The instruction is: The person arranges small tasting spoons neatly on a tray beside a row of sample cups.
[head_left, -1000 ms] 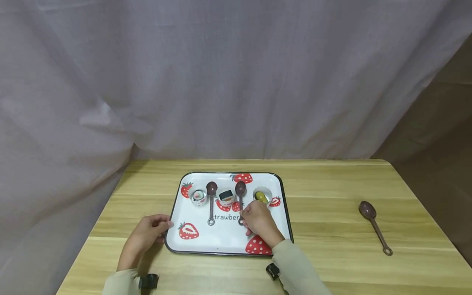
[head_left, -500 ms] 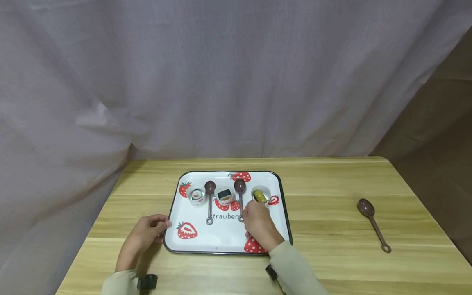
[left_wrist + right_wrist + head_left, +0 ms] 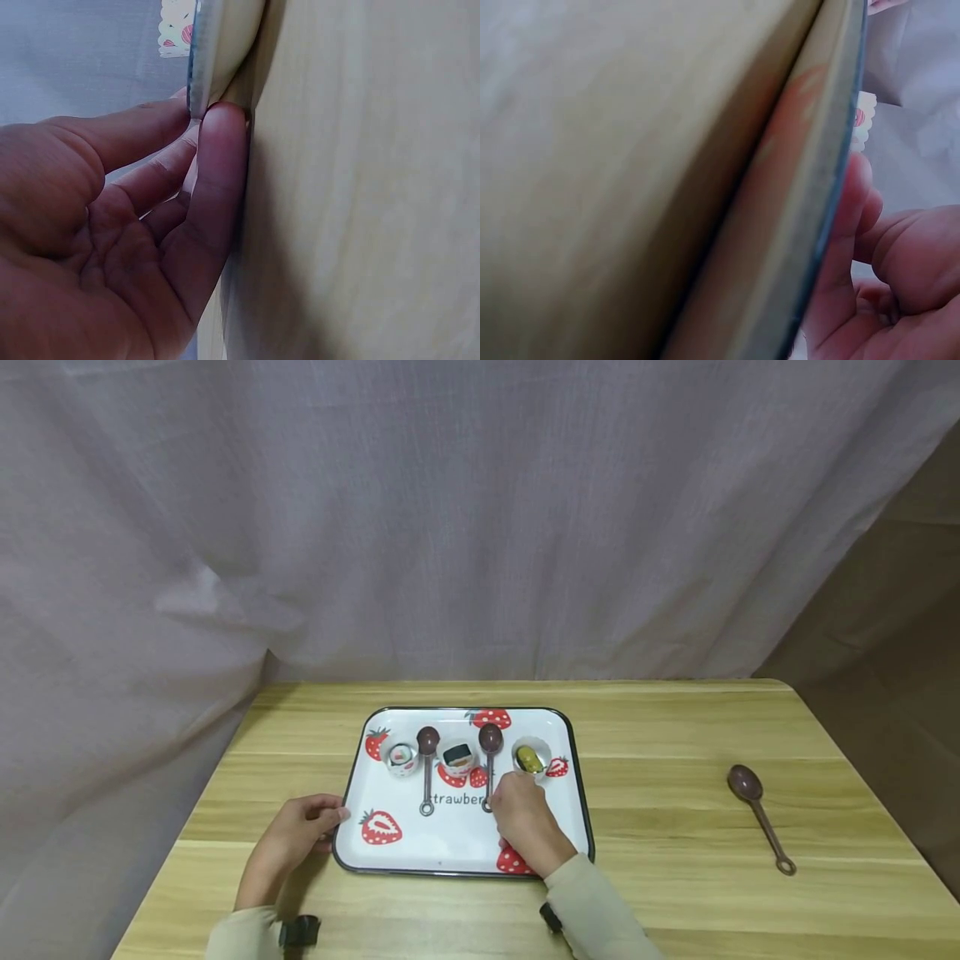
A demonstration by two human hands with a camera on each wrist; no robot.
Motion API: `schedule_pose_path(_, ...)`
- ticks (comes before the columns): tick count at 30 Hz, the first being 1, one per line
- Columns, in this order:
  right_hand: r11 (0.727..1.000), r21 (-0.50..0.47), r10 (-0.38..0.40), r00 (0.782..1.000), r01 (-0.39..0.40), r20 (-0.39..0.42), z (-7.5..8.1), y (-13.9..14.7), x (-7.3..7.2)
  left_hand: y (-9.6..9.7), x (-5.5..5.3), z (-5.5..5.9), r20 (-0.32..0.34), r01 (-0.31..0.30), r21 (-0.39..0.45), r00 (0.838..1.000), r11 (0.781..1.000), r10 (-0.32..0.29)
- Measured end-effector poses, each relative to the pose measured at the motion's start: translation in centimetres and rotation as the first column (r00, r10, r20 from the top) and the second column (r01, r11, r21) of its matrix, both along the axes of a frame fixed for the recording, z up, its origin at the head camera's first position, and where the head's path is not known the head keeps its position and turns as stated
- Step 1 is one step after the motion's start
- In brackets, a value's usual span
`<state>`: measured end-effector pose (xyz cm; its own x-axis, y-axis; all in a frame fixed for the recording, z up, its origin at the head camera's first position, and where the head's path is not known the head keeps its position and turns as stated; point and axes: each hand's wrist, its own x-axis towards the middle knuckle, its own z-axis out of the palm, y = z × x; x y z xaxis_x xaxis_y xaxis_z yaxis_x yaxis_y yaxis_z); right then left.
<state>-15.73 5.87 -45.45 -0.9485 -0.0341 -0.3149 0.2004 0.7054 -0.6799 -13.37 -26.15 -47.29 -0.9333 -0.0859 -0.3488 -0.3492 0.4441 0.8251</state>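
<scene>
Desk (image 3: 660, 827) | left hand (image 3: 295, 835) grips tray (image 3: 442, 847) | right hand (image 3: 527, 820) at spoon (image 3: 491, 739), fingers' grip unclear | handle swung left, nearly paralleling other spoon (image 3: 428, 741)

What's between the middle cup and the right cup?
A brown spoon on the tray, its handle end by the right hand. The head view shows it.

Draped grey curtain (image 3: 480, 518), wooden table (image 3: 660, 827)
</scene>
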Motion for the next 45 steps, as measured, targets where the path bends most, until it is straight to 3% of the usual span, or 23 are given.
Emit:
schedule_pose_path(10, 0.998, 0.047, 0.038, 0.999, -0.038, -0.009, 0.3, 0.1, 0.2, -0.2, -0.1, 0.0, -0.019, 0.013, 0.007, 1.000, 1.000, -0.012)
schedule_pose_path(15, 0.994, 0.097, 0.055, 0.994, -0.046, -0.095, 0.9, 0.9, 1.0, -0.2, -0.1, -0.2, -0.021, 0.018, 0.013, 1.000, 1.000, -0.018)
schedule_pose_path(20, 0.994, 0.107, 0.054, 0.983, -0.035, -0.175, 1.9, 2.7, 2.1, -0.1, -0.2, 0.0, -0.015, 0.016, 0.002, 1.000, 1.000, -0.016)
schedule_pose_path(25, 0.994, 0.081, 0.091, 0.965, -0.073, -0.246, 3.0, 4.9, 3.4, -0.1, -0.1, 0.0, -0.012, 0.008, -0.009, 1.000, 1.000, -0.008)
schedule_pose_path(32, 0.999, 0.022, 0.036, 0.952, -0.030, -0.305, 4.5, 8.9, 4.8, -0.2, -0.2, -0.2, -0.006, 0.022, -0.026, 1.000, 0.999, -0.022)
schedule_pose_path(36, 1.000, -0.005, 0.013, 0.930, -0.016, -0.368, 5.1, 11.3, 5.2, -0.3, -0.2, -0.3, -0.008, 0.025, -0.017, 1.000, 1.000, -0.025)
schedule_pose_path(41, 1.000, -0.007, -0.012, 0.886, 0.009, -0.463, 5.3, 14.2, 5.4, -0.3, -0.2, -0.4, -0.009, 0.023, 0.020, 1.000, 1.000, -0.022)
schedule_pose_path(45, 0.999, -0.008, -0.036, 0.880, 0.037, -0.473, 5.2, 16.2, 5.6, -0.4, -0.1, -0.4, -0.001, 0.013, 0.023, 1.000, 1.000, -0.013)
